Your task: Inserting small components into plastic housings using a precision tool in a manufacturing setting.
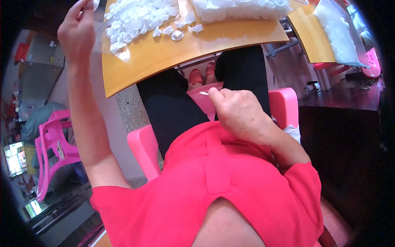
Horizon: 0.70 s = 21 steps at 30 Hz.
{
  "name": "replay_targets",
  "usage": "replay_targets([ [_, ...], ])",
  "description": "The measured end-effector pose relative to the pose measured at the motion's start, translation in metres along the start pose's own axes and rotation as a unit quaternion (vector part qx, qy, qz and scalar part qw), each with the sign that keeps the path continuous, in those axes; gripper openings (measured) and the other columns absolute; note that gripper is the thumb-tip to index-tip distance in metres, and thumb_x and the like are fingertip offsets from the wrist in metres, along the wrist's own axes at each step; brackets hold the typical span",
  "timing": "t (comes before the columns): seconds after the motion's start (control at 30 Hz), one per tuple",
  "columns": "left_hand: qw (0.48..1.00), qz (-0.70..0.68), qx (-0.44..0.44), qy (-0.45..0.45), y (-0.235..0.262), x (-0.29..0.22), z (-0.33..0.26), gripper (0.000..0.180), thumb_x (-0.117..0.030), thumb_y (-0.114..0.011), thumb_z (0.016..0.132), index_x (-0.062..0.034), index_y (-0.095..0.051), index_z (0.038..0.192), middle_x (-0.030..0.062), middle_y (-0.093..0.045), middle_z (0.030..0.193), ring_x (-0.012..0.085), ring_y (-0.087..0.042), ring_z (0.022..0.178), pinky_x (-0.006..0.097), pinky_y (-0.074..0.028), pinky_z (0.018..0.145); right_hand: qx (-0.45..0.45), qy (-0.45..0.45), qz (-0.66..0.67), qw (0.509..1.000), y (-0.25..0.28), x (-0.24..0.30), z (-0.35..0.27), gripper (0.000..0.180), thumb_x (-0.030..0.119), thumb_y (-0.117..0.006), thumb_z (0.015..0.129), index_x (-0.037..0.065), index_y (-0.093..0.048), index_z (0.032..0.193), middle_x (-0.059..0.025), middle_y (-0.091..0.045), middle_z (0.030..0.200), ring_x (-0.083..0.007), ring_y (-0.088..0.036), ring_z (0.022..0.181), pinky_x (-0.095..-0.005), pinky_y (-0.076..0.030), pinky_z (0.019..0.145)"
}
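Note:
My left hand [77, 35] is raised at the upper left, beside the table's left edge. Its fingers are pinched on a small white plastic cap [96, 5], cut off by the picture's border. Over my lap, my right hand [240, 109] is closed in a loose fist. A thin white-tipped stick [203, 93] pokes out between its thumb and forefinger; the rest is hidden in the fist. On the yellow wooden table [197, 43] lies a spread pile of translucent white caps [140, 20], with several loose caps [177, 35] near its right end.
A clear bag or container of white pieces [242, 10] lies at the table's far side. Another clear container of white pieces [335, 35] stands at the right. Pink armrests [284, 107] flank me. A pink plastic chair [57, 144] is at the left, a dark tabletop [341, 99] at the right.

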<state>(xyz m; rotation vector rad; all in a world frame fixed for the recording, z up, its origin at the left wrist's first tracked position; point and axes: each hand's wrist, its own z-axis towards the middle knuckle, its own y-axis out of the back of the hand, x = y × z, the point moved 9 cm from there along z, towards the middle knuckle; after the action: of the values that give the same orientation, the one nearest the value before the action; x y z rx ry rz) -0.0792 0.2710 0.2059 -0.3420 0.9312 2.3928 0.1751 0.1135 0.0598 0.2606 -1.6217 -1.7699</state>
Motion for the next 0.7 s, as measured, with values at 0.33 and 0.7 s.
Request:
replay_targets([
  [0.33,0.986,-0.073,0.092,-0.119,-0.103,-0.027,-0.083,0.013,0.003,-0.066,0.077,-0.0026,-0.064,0.089,0.0150,-0.064,0.085,0.0274,-0.064,0.074,0.033,-0.052,0.063,0.080,-0.026,0.041,0.996,-0.021,-0.011,0.001,0.017,0.004,-0.061,0.071,0.000,-0.053,0.085,-0.0154,-0.061,0.069,-0.0297,-0.065,0.066,-0.0369,-0.053,0.055],
  [0.7,0.989,-0.045,0.136,0.022,-0.142,0.029,-0.125,0.012,-0.001,-0.065,0.078,0.0001,-0.065,0.091,0.0171,-0.065,0.090,0.0315,-0.063,0.080,0.036,-0.051,0.073,0.038,-0.018,0.076,0.996,-0.016,-0.007,0.003,0.018,0.003,-0.061,0.072,-0.001,-0.052,0.087,-0.0166,-0.061,0.070,-0.0328,-0.063,0.063,-0.0391,-0.052,0.054],
])
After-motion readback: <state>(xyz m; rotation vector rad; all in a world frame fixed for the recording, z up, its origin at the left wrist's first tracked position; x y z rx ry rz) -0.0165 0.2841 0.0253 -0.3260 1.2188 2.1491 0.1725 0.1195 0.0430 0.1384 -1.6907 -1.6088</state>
